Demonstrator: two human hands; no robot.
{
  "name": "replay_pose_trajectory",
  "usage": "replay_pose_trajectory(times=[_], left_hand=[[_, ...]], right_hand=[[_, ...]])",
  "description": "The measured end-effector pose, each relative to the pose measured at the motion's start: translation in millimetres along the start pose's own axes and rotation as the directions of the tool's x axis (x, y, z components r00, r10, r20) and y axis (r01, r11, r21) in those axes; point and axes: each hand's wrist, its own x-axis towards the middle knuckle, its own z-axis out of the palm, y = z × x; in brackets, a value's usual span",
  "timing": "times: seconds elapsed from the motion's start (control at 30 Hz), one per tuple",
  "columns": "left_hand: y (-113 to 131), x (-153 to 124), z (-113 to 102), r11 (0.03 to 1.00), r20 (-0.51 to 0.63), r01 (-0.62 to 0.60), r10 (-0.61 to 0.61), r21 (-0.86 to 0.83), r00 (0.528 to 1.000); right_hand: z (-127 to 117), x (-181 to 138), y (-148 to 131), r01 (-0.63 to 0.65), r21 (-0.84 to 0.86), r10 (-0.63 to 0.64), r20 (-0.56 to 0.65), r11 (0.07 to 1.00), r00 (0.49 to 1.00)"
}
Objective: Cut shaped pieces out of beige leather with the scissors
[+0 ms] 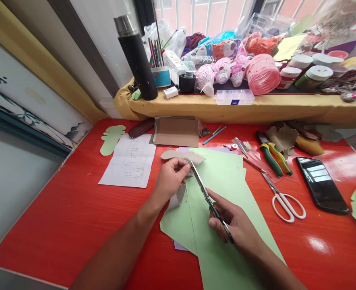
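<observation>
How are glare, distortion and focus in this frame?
Head view: the window is blown out, and glare sits on the red table and the phone. Head view: wide-angle bending tilts the black flask. Head view: the left hand holding the beige cutout and the right hand gripping the scissors are sharp.

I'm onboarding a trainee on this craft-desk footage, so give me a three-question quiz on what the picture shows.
1. True or false: the right hand holds the white-handled scissors.
2. Which hand pinches the beige cut-out?
3. Fill in: the phone lies on the ___ table.

Key
1. False: they lie on the table. The right hand holds the metal scissors.
2. The left hand.
3. Red.
</observation>
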Motion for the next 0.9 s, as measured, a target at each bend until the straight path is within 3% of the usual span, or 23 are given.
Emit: replay_pose_trajectory(times=[0.17, 0.47, 0.9], left_hand=[[2.9, -5.7, 0.5, 0.998, -0.007, -0.051, 0.052, 0.028, 0.999], [-3.1, 3.2, -8.1, 0.989, 0.109, 0.026, -0.011, -0.144, 0.994], [-5.2, -1.6, -4.8, 0.975, 0.082, 0.010, 0.008, -0.223, 0.997]], right_hand=[[0.4, -0.3, 0.8, 0.026, -0.030, -0.027, -0.010, 0.999, 1.000], [1.1, -1.4, -3.4, 0.053, 0.086, -0.055, 0.023, 0.995, 0.998], [2.5, -2.3, -4.8, 0.087, -0.102, -0.083, 0.048, 0.991, 0.995]])
